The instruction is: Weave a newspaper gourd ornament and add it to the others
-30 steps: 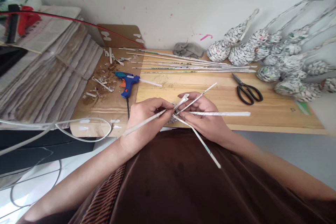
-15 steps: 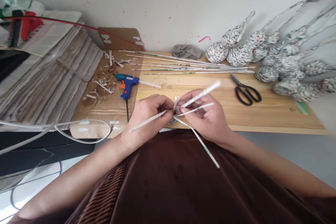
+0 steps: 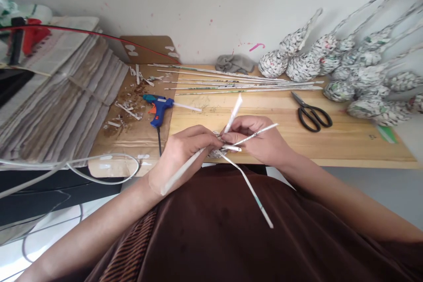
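Note:
A small woven paper piece (image 3: 215, 153) is between my hands at the table's front edge, mostly hidden by the fingers. Several rolled paper strips (image 3: 253, 189) stick out from it: one up, one to the right, one down over the brown clothing, one over my left wrist. My left hand (image 3: 191, 147) pinches the piece and strips from the left, fingertips pressed together. From the right, my right hand (image 3: 256, 137) grips the strips beside the piece with thumb and fingers closed.
A blue glue gun (image 3: 160, 109) lies on cardboard to the left, near bundled newspapers (image 3: 72, 97). Long paper sticks (image 3: 231, 83) lie behind the hands. Black-handled scissors (image 3: 312, 112) and several woven paper bulbs (image 3: 304, 67) are on the right. A grey cloth (image 3: 234, 64) rests against the wall.
The thick upper strip now points more steeply upward. A short strip end that stood up has swung down to the right. My left hand has moved slightly right over the woven piece.

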The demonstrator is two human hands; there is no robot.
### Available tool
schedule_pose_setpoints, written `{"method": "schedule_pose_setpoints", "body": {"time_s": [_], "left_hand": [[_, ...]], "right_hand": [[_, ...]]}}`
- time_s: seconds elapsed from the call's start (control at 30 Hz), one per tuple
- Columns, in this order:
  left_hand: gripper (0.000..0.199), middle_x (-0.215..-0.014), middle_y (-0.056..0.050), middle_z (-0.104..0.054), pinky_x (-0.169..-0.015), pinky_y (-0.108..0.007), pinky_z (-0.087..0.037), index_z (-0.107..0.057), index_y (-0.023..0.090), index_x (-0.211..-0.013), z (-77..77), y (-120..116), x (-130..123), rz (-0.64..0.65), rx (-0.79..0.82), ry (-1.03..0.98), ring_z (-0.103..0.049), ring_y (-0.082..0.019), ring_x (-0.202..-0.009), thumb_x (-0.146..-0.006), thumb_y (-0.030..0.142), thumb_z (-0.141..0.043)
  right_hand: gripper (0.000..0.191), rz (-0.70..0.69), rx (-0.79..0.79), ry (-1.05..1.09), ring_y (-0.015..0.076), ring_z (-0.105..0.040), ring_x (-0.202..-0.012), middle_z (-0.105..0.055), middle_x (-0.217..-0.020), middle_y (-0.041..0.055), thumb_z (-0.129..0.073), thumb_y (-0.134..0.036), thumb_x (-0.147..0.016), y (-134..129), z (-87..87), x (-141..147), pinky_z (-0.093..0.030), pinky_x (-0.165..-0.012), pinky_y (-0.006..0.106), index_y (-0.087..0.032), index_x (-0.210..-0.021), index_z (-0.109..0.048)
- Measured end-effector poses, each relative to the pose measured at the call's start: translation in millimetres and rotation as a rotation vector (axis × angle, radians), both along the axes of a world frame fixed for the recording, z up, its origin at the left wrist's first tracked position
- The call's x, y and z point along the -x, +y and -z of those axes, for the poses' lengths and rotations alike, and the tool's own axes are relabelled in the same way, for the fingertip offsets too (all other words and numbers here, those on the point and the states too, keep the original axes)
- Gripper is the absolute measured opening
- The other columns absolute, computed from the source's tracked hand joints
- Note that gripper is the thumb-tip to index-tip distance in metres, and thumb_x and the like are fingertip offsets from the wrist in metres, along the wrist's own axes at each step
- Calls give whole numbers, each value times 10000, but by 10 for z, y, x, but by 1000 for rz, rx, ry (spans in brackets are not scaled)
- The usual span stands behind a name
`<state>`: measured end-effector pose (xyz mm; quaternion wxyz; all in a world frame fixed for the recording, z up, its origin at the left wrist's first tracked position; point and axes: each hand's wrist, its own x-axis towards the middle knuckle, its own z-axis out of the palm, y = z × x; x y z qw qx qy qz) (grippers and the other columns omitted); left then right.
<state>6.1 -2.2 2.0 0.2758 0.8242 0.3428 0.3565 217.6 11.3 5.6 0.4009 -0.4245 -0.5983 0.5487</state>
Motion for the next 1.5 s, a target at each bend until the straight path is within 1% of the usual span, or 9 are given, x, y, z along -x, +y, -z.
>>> {"method": "schedule_pose_setpoints", "body": {"time_s": [0.37, 0.53, 0.7, 0.83, 0.97, 1.23, 1.3, 1.43, 1.5], "left_hand": [[133, -895, 3, -754, -811, -230, -556, -690, 221, -953, -54, -12, -23, -92, 77, 53, -721, -134, -833, -919, 103, -641], [213, -874, -13, -760, -743, -268, -584, -632, 211, -1071, -14, -17, -83, -198, 187, -79, -751, -176, -801, -878, 183, -717], [146, -918, -12, -794, -777, -275, -568, -731, 216, -1000, -74, 24, -118, -165, 189, 2, -748, -179, -825, -869, 153, -711], [76, -848, -21, -773, -681, -255, -531, -735, 190, -895, -108, 68, -127, -153, 161, 52, -715, -169, -753, -850, 136, -706], [89, -782, -18, -750, -665, -264, -497, -710, 179, -810, -103, 87, -141, -188, 122, 97, -691, -168, -717, -869, 137, -659], [85, -777, -13, -752, -680, -272, -494, -703, 184, -818, -132, 10, -171, -255, 94, 150, -703, -177, -735, -883, 158, -654], [76, -794, -14, -754, -699, -275, -497, -703, 181, -832, -127, 0, -173, -267, 81, 153, -709, -180, -758, -879, 148, -653], [87, -795, -7, -745, -703, -272, -501, -700, 183, -853, -121, 3, -176, -277, 121, 151, -701, -166, -746, -905, 163, -633], [95, -786, -1, -734, -693, -263, -506, -697, 188, -846, -118, 7, -177, -269, 161, 121, -693, -154, -731, -913, 171, -632]], "right_hand": [[319, -48, 97, 195, 88, -556, -577, -602, -677, -39, -785, -458, -818, -45, 14, 56, -483, -551, 227, -190, -787, -613], [298, -19, 123, 179, 119, -618, -649, -634, -747, -15, -763, -453, -839, -79, 39, 55, -534, -602, 256, -199, -830, -608], [119, -26, -67, 83, 138, -652, -742, -686, -840, 12, -698, -317, -912, -140, 45, 45, -545, -676, 269, -203, -907, -663], [78, -66, -67, 71, 154, -703, -789, -734, -892, 23, -678, -259, -921, -157, 9, 37, -553, -699, 271, -202, -968, -655], [176, -115, -119, 8, 176, -718, -930, -748, -1016, 51, -681, -185, -901, -201, -49, 1, -565, -796, 288, -194, -1072, -635], [418, -123, -360, -201, 187, -668, -934, -699, -1131, 70, -703, -123, -827, -339, -104, -91, -553, -822, 316, -196, -1232, -633], [427, -99, -457, -283, 201, -669, -961, -713, -1139, 74, -751, -148, -800, -338, -83, -92, -542, -845, 321, -195, -1213, -651], [91, 6, -610, -364, 155, -695, -817, -767, -952, 34, -660, -173, -933, -303, 15, -91, -524, -763, 271, -204, -1008, -701], [94, 26, -651, -412, 142, -688, -762, -761, -881, 23, -609, -174, -975, -287, 55, -99, -505, -721, 254, -205, -948, -693]]}}
